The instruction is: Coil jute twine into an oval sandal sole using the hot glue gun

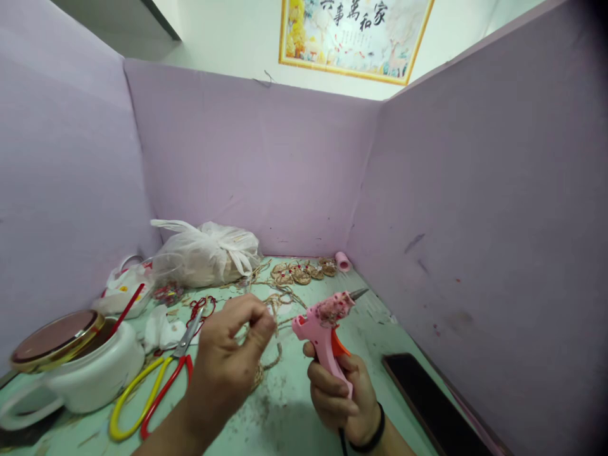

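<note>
My right hand (335, 392) is wrapped round the handle of a pink glue gun (327, 329), its metal nozzle aimed up and to the right. An orange trigger (340, 344) sits by my index finger. To the left, my left hand (232, 348) is raised with thumb and index finger pinched together, seemingly on a thin strand of twine. A loose end of jute twine (273, 364) shows below those fingertips, and the hand partly hides more of it. Behind, several coiled twine pieces with red beads (300, 273) lie in a row.
Scissors (183, 348) with yellow and red handles lie at left, beside a white mug (104, 367) with a lid resting on it. A tied plastic bag (209, 253) stands at the back. A dark phone-like slab (427, 399) lies right. Purple partitions (256, 152) enclose the table.
</note>
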Available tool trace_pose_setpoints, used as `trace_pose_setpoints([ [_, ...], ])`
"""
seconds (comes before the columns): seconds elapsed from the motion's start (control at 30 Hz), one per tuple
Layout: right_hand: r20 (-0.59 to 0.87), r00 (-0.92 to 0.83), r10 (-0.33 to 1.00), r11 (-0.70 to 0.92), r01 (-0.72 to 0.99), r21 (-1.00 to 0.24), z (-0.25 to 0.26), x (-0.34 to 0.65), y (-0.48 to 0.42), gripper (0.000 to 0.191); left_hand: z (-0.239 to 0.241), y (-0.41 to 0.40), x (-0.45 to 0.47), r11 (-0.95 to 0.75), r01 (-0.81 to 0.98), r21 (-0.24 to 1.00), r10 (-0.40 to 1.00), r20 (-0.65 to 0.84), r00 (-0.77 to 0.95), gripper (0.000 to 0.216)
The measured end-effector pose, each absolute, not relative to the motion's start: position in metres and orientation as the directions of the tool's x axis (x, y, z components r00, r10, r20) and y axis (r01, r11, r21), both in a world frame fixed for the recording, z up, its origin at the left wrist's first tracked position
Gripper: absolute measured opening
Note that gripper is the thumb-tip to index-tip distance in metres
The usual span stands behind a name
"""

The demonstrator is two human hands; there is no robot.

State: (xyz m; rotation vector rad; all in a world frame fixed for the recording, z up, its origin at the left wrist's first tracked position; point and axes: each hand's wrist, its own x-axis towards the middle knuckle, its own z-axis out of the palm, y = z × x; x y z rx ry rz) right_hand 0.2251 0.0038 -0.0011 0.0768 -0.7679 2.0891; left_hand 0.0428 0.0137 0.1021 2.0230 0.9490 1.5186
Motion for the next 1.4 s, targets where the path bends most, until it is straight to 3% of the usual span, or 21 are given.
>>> trace_pose_setpoints([
  [0.2,0.279,-0.451,0.848,-0.238,-0.794,-0.559,0.02,0.233,-0.008,0.032,0.079,0.03,-0.004,-0.446,0.505,0.739,0.782,0.597,-0.182,0.031],
  [0.27,0.235,-0.352,0.906,-0.154,-0.791,-0.592,0.028,0.237,-0.013,0.028,0.068,0.036,-0.014,-0.354,0.624,0.697,0.818,0.554,-0.155,0.014],
  [0.33,0.171,-0.146,0.974,0.041,-0.632,-0.773,0.03,0.241,-0.014,0.03,0.054,0.039,-0.021,-0.304,0.715,0.63,0.835,0.538,-0.118,0.029],
  [0.47,0.063,0.027,0.998,0.069,-0.339,-0.938,0.025,0.239,-0.008,0.034,0.024,0.032,-0.021,-0.209,0.749,0.628,0.968,0.242,0.067,0.016],
  [0.53,0.035,0.001,0.999,0.034,-0.297,-0.954,0.021,0.233,-0.006,0.033,0.016,0.026,-0.016,-0.244,0.714,0.656,0.965,0.237,0.112,0.018],
  [0.67,-0.001,-0.278,0.96,-0.14,-0.479,-0.866,0.021,0.225,-0.009,0.029,0.025,0.019,-0.002,-0.442,0.578,0.686,0.889,0.422,0.179,0.02],
  [0.77,0.126,-0.468,0.875,-0.312,-0.742,-0.593,0.021,0.228,-0.013,0.025,0.045,0.02,0.007,-0.567,0.504,0.652,0.801,0.578,0.154,0.018],
  [0.83,0.275,-0.514,0.812,-0.381,-0.825,-0.418,0.019,0.233,-0.012,0.021,0.059,0.022,0.017,-0.636,0.469,0.613,0.737,0.662,0.135,0.014],
  [0.9,0.339,-0.512,0.789,-0.402,-0.848,-0.346,0.015,0.236,-0.008,0.018,0.072,0.023,0.033,-0.697,0.438,0.568,0.671,0.732,0.119,0.01],
  [1.03,0.301,-0.504,0.809,-0.374,-0.837,-0.399,0.005,0.233,0.004,0.02,0.093,0.019,0.079,-0.828,0.347,0.44,0.52,0.835,0.181,0.013],
  [1.1,0.286,-0.539,0.792,-0.397,-0.811,-0.43,0.0,0.229,0.007,0.032,0.097,0.015,0.099,-0.853,0.347,0.391,0.481,0.847,0.227,0.017],
  [1.2,0.253,-0.602,0.757,-0.445,-0.759,-0.475,-0.006,0.225,0.007,0.053,0.097,0.013,0.118,-0.835,0.441,0.329,0.476,0.834,0.279,0.02],
  [1.4,0.16,-0.604,0.78,-0.463,-0.731,-0.502,-0.006,0.22,0.003,0.06,0.089,0.016,0.126,-0.75,0.619,0.234,0.5,0.813,0.298,0.018],
])
